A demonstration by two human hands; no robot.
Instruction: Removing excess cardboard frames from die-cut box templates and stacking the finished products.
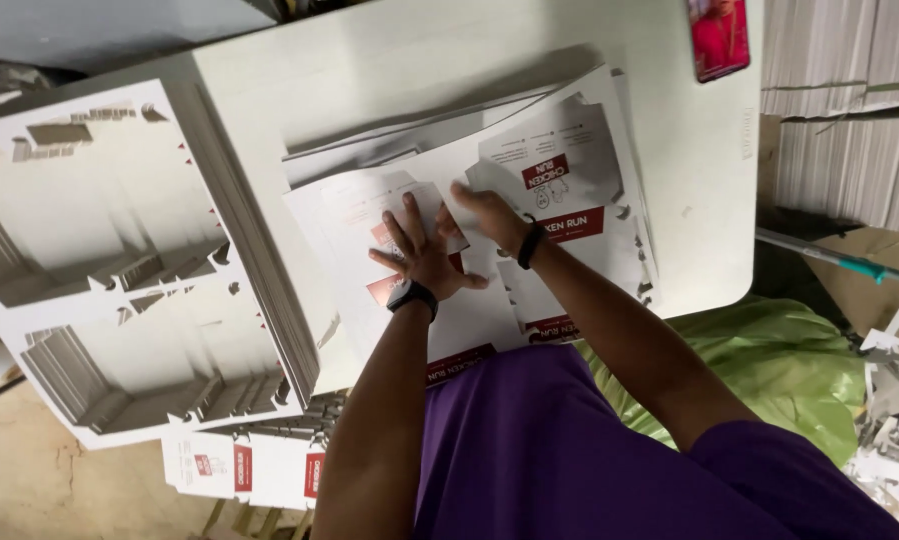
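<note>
Both forearms reach up from the lower middle of the frame over a purple shirt [529,450]. The left hand [424,255] lies flat, fingers spread and released, pressing on the top printed carton sheet [369,215] at the frame's centre. The right hand [489,215], just beside it, bends at the wrist, fingers curled onto the sheet's edge. The sheets rest on a white desk [389,70]. A pink phone [717,35] lies at upper right.

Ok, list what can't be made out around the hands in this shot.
- Head view: right hand fingers are motion-blurred; their grip on the printed carton sheet is unclear.
- Sheet under the left hand: covered by the palm.
- Red phone: cut off by the top edge.
</note>
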